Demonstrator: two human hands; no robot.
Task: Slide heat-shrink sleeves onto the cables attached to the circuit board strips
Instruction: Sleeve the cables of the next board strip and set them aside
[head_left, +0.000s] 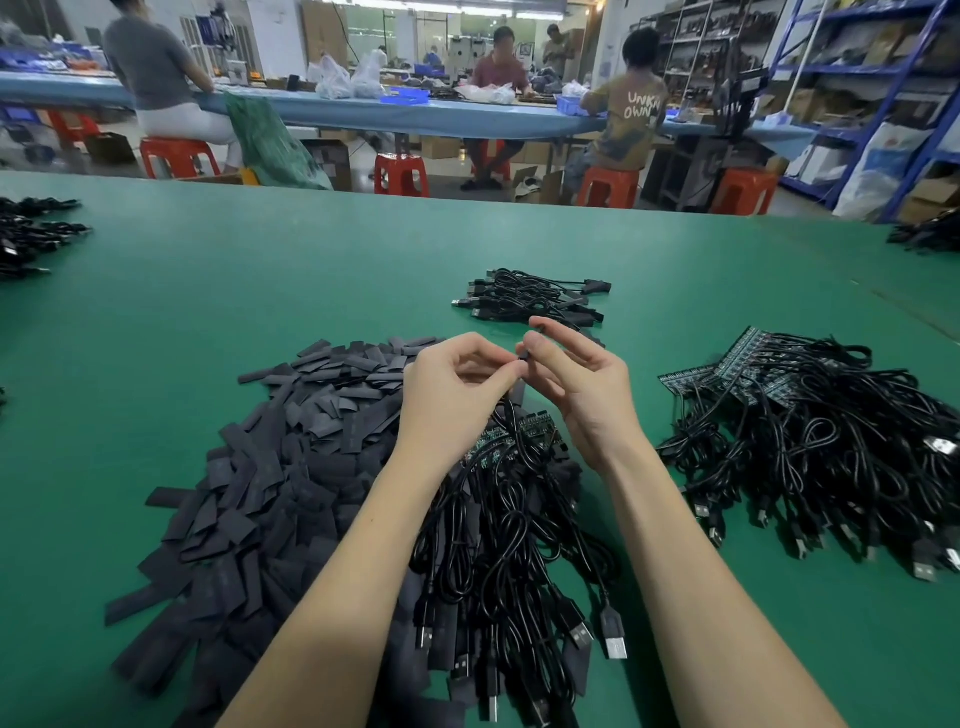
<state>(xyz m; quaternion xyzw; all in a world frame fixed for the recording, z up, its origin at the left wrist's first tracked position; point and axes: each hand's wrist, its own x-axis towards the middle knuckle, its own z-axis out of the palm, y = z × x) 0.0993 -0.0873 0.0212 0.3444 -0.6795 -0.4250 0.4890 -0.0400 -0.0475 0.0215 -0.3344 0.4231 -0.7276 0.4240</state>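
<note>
Table: a green work surface (208, 322) is carrying every pile.
Sleeves: a heap of flat dark heat-shrink sleeves (270, 483) is lying at the left.
Cables: black USB cables (509, 561) on circuit board strips (511, 436) are lying between the forearms.
Left hand (447, 395): fingers are curling, fingertips pinching a small dark piece (523, 357).
Right hand (582, 384): thumb and forefinger are pinching the same piece from the other side; what it is cannot be told.
</note>
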